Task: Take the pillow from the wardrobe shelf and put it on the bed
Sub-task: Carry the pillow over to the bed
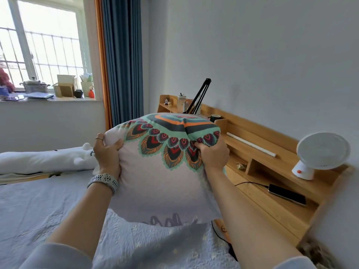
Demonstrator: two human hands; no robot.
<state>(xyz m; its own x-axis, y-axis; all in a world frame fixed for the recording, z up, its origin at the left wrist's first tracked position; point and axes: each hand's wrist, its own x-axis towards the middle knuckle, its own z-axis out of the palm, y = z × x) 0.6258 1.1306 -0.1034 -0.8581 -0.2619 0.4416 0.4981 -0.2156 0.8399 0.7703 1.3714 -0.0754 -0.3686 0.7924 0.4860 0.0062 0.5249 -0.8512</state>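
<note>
- Bed (48, 206) lies open from six to nine o'clock.
- Plush toy (44, 160) blocks nine o'clock.
- Headboard shelf (272, 191), fan (322, 152) and phone (287, 194) crowd three o'clock.

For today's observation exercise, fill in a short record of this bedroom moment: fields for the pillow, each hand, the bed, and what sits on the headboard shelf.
pillow: patterned, held up over the bed, lower edge at the bedspread
left hand: gripping the pillow's left side; watch on wrist
right hand: gripping the pillow's right side
bed: pale quilted bedspread; white plush toy at far side
shelf: white fan, phone on a cable
</note>
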